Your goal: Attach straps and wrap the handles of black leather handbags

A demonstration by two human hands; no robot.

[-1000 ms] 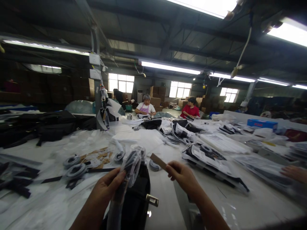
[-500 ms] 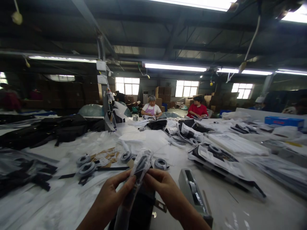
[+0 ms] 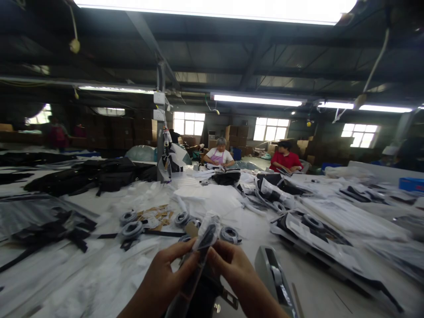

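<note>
A long dark strap-like piece in a clear plastic sleeve (image 3: 209, 230) stands tilted in front of me, its upper end pointing away. My left hand (image 3: 168, 269) pinches it from the left between thumb and fingers. On the other side my right hand (image 3: 235, 267) has thumb and fingers closed at the sleeve's right edge. Underneath, partly hidden by my hands, is a black item (image 3: 202, 293) with a metal buckle plate (image 3: 229, 297). A grey tape dispenser (image 3: 273, 276) stands just right of my right hand.
Beyond my hands lie grey coiled rolls (image 3: 131, 229), brown paper pieces (image 3: 158, 216) and white sheets (image 3: 212, 198). Black bags (image 3: 112, 174) are piled at left, wrapped black pieces (image 3: 308, 243) at right. A post (image 3: 161, 145) rises from the table. Two people sit across it.
The view has swung slightly left, so the scene sits further right. Both hands keep their hold on the sleeve, with only small finger shifts.
</note>
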